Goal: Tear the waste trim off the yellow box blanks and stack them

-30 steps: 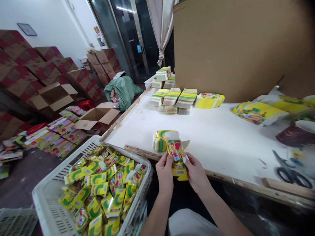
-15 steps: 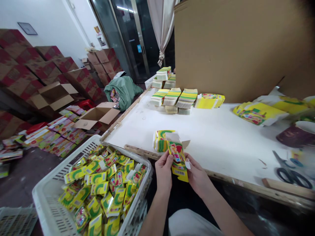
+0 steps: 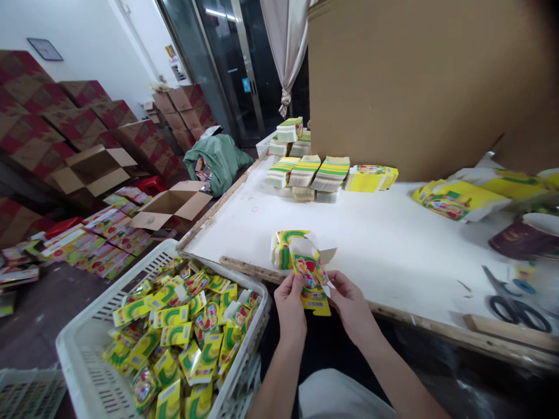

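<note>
Between my hands is a yellow printed carton [image 3: 309, 270], partly unfolded, with a red heart design and a barcode flap at its lower end. My left hand [image 3: 290, 299] pinches its left edge between thumb and fingers. At its right side, my right hand [image 3: 347, 299] grips a white flap of the same carton. Just behind it, on the table edge, lies a small stack of yellow and green cartons [image 3: 280, 249], partly covered by the held one. To the left of my hands stands a white plastic basket [image 3: 81, 331] heaped with small yellow boxes [image 3: 174, 317].
Bundled flat cartons [image 3: 329, 173] stand at the back of the white table [image 3: 371, 233], before a large cardboard sheet [image 3: 406, 87]. Scissors [image 3: 515, 305], a wooden strip [image 3: 502, 329] and a dark cup [image 3: 519, 235] lie right. Open cardboard boxes [image 3: 174, 203] and stacked boxes fill the left floor.
The carton's upper part has tilted and bent slightly between my hands. Both hands keep hold of it in nearly the same place.
</note>
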Action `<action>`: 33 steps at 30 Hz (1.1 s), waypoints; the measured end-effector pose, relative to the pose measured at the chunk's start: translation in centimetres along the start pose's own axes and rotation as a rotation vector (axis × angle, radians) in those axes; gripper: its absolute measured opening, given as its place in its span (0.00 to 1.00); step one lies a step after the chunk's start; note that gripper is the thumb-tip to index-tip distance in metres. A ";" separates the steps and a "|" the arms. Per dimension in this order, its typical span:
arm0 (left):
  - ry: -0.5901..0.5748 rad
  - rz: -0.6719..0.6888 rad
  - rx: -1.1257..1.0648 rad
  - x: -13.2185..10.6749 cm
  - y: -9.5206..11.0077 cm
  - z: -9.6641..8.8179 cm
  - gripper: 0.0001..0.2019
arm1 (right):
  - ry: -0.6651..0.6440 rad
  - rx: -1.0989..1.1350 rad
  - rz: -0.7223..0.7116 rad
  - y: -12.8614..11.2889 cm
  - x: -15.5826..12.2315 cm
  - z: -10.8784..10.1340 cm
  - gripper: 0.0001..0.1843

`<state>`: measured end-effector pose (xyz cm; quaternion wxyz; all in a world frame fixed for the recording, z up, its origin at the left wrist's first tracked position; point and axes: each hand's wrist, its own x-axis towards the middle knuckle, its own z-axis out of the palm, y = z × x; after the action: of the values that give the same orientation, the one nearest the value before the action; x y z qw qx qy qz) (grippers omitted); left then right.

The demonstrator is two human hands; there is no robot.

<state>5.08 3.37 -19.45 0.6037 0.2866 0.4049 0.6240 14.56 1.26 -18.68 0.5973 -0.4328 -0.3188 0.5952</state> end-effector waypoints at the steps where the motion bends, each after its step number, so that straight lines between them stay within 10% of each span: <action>1: 0.008 0.011 0.011 0.0 -0.1 -0.1 0.09 | 0.026 -0.047 -0.031 0.2 0.2 -0.2 0.10; 8: -0.080 -0.016 0.019 -0.4 0.1 0.0 0.09 | 0.117 -0.179 -0.095 0.7 1.1 -1.8 0.08; 15: -0.022 -0.036 -0.076 1.0 0.5 -0.6 0.09 | -0.069 -0.383 -0.116 0.3 0.9 -2.4 0.06; 21: -0.035 0.059 0.064 1.2 2.5 -1.4 0.17 | -0.032 -0.812 -0.456 -2.2 0.6 -4.5 0.14; 27: -0.413 0.322 0.824 0.0 6.8 -1.6 0.29 | -0.172 -1.283 -1.049 -4.8 -0.5 -5.4 0.16; 30: -0.601 0.266 1.018 -0.4 6.3 -0.7 0.44 | -0.254 -1.294 -1.161 -4.2 -1.1 -4.7 0.12; 33: -0.656 0.187 1.020 -0.3 5.0 0.1 0.34 | -0.089 -1.180 -1.075 -3.0 -1.2 -4.2 0.17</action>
<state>2.57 3.35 -15.09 0.4263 0.7510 0.4188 0.2809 19.52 -0.28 -17.59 0.4617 -0.4402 -0.7698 -0.0244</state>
